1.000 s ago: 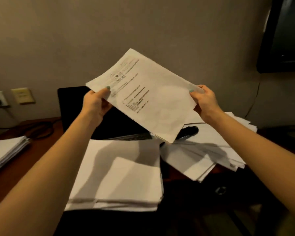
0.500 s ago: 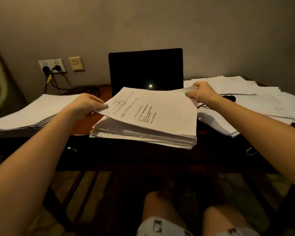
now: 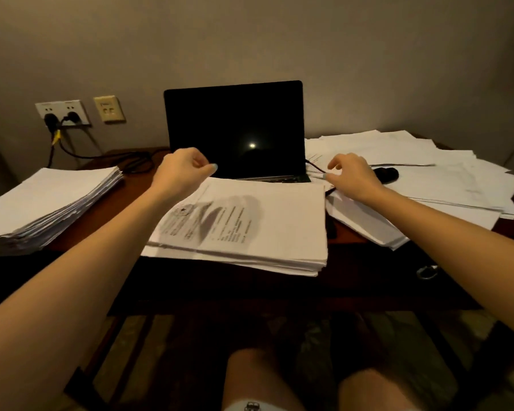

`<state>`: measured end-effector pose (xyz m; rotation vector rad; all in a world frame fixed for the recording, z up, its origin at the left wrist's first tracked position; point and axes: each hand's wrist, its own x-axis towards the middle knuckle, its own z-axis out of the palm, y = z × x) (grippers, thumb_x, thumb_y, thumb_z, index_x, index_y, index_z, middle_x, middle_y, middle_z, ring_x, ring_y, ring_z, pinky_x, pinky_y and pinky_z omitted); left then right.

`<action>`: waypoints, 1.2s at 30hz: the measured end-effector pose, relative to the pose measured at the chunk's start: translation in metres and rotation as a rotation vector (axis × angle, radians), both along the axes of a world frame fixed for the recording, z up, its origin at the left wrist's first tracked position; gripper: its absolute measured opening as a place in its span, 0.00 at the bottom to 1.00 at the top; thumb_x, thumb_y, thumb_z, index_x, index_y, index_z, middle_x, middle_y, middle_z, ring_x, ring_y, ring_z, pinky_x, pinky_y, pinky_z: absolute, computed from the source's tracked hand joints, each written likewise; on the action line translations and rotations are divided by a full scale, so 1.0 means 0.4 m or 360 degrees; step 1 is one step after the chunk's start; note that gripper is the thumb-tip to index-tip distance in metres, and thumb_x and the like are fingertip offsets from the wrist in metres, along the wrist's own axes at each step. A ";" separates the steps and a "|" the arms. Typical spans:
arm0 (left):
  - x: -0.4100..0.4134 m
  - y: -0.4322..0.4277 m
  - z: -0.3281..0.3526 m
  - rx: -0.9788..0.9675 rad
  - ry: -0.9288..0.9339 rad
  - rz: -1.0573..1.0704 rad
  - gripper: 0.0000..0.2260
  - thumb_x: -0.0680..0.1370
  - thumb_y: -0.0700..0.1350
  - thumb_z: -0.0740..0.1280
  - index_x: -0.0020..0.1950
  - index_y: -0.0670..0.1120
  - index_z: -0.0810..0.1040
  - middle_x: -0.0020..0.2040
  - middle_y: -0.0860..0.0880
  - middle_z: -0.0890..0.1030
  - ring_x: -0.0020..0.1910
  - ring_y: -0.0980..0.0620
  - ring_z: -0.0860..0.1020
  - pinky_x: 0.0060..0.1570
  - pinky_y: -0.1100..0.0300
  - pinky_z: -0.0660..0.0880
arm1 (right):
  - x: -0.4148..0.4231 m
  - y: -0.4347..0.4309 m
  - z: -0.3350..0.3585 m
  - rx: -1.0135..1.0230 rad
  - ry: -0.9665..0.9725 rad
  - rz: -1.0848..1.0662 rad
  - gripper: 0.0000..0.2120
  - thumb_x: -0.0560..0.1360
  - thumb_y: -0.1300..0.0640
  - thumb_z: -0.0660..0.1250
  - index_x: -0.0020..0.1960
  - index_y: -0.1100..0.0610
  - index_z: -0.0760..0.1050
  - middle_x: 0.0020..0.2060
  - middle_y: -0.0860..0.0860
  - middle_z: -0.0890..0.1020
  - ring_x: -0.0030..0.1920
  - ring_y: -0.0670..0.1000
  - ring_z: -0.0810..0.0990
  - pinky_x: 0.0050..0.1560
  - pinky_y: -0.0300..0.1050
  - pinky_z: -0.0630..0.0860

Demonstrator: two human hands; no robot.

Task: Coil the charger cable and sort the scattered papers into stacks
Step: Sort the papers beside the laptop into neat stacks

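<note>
Papers all over this worktop [image 3: 131,194]. Middle stack [image 3: 235,262] sits right in front of the open laptop [image 3: 235,129], edges fairly even. Its top sheet [image 3: 279,221] lies face up, with printed lines and a round stamp with a star, the text too blurred to read.

Left hand [image 3: 181,170] hovers above the stack's far left corner, fingers loosely curled, nothing in them. Right hand [image 3: 350,176] is out over the near edge of the scattered papers [image 3: 442,179] on the right, fingers relaxed and a little spread, gripping nothing. Whether the fingertips touch a sheet, I cannot tell.

That right-hand pile is loose, its sheets fanned and overlapping at angles. A black object [image 3: 387,175] lies on it just beyond the hand.

Far left is a second tall stack [image 3: 42,203], flat on top with stepped edges. Behind it a dark cable [image 3: 131,163] comes down from the wall sockets [image 3: 63,112] and lies in loose loops on the worktop.
</note>
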<state>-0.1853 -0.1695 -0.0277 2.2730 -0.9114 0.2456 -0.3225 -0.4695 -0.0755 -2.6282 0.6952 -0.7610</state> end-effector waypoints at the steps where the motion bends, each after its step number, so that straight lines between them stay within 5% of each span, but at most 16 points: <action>1: -0.015 -0.052 0.002 -0.0046 -0.0043 -0.0055 0.12 0.79 0.49 0.66 0.56 0.42 0.78 0.49 0.47 0.78 0.50 0.47 0.76 0.51 0.50 0.74 | -0.009 -0.028 0.000 0.0024 -0.0064 -0.0054 0.14 0.77 0.55 0.66 0.59 0.61 0.76 0.58 0.60 0.76 0.59 0.60 0.74 0.58 0.52 0.72; 7: -0.046 -0.392 -0.026 -0.0022 -0.0263 -0.0122 0.07 0.79 0.49 0.66 0.50 0.46 0.78 0.45 0.49 0.80 0.44 0.48 0.78 0.47 0.50 0.78 | -0.085 -0.220 0.027 0.0158 -0.0421 -0.0363 0.11 0.78 0.58 0.61 0.55 0.62 0.78 0.53 0.59 0.80 0.53 0.57 0.77 0.51 0.49 0.72; 11: -0.033 -0.579 -0.037 0.0133 -0.0257 -0.0188 0.11 0.78 0.50 0.65 0.56 0.46 0.78 0.53 0.47 0.81 0.51 0.45 0.78 0.50 0.51 0.77 | -0.132 -0.357 0.028 0.0399 -0.0392 -0.0540 0.09 0.78 0.57 0.62 0.50 0.63 0.78 0.47 0.56 0.79 0.49 0.57 0.76 0.50 0.48 0.71; 14: -0.020 -0.693 -0.052 0.0220 -0.0287 -0.0212 0.13 0.79 0.51 0.63 0.60 0.46 0.76 0.57 0.47 0.79 0.56 0.45 0.76 0.51 0.52 0.74 | -0.155 -0.457 0.015 0.0592 -0.0320 -0.0693 0.17 0.77 0.57 0.62 0.31 0.58 0.64 0.28 0.56 0.67 0.32 0.55 0.67 0.38 0.47 0.63; 17: 0.006 -0.787 -0.075 0.0337 -0.0255 -0.0172 0.17 0.80 0.53 0.62 0.61 0.42 0.73 0.58 0.44 0.79 0.58 0.42 0.75 0.51 0.51 0.74 | -0.152 -0.525 -0.007 0.0627 -0.0294 -0.0790 0.20 0.77 0.55 0.63 0.30 0.57 0.60 0.26 0.54 0.62 0.29 0.54 0.63 0.37 0.47 0.62; 23: 0.059 -0.947 -0.138 0.0434 0.0171 -0.0076 0.26 0.78 0.61 0.62 0.58 0.37 0.71 0.57 0.38 0.77 0.57 0.36 0.75 0.44 0.53 0.67 | -0.059 -0.611 -0.047 0.0556 -0.0042 -0.0804 0.18 0.77 0.42 0.63 0.37 0.55 0.71 0.30 0.53 0.73 0.34 0.54 0.73 0.33 0.45 0.67; 27: 0.064 -0.996 -0.157 0.0305 0.0354 -0.0132 0.23 0.76 0.61 0.66 0.44 0.39 0.73 0.42 0.42 0.77 0.44 0.41 0.75 0.33 0.57 0.65 | -0.022 -0.639 -0.035 0.0600 0.0084 -0.0749 0.20 0.75 0.44 0.67 0.56 0.60 0.75 0.46 0.55 0.78 0.52 0.57 0.79 0.47 0.50 0.75; 30: 0.060 -1.006 -0.152 0.0278 0.0515 -0.0135 0.19 0.74 0.55 0.70 0.35 0.43 0.69 0.33 0.47 0.71 0.33 0.47 0.71 0.29 0.58 0.61 | -0.021 -0.655 -0.035 0.0761 -0.0023 -0.0573 0.13 0.76 0.51 0.68 0.54 0.59 0.75 0.46 0.53 0.78 0.46 0.54 0.78 0.33 0.42 0.68; 32: 0.067 -1.000 -0.144 0.0108 0.0752 -0.0193 0.17 0.74 0.50 0.72 0.33 0.43 0.69 0.30 0.47 0.69 0.30 0.50 0.68 0.28 0.58 0.61 | -0.027 -0.654 -0.033 0.0799 -0.0151 -0.0449 0.08 0.78 0.53 0.66 0.52 0.58 0.76 0.43 0.52 0.79 0.43 0.51 0.78 0.33 0.41 0.67; 36: 0.080 -0.972 -0.139 -0.0437 0.1253 -0.0372 0.06 0.74 0.41 0.71 0.46 0.38 0.79 0.41 0.42 0.80 0.35 0.48 0.77 0.32 0.60 0.70 | -0.033 -0.615 -0.014 0.0891 -0.0333 -0.0126 0.05 0.79 0.56 0.64 0.46 0.54 0.77 0.41 0.49 0.81 0.42 0.49 0.79 0.38 0.39 0.70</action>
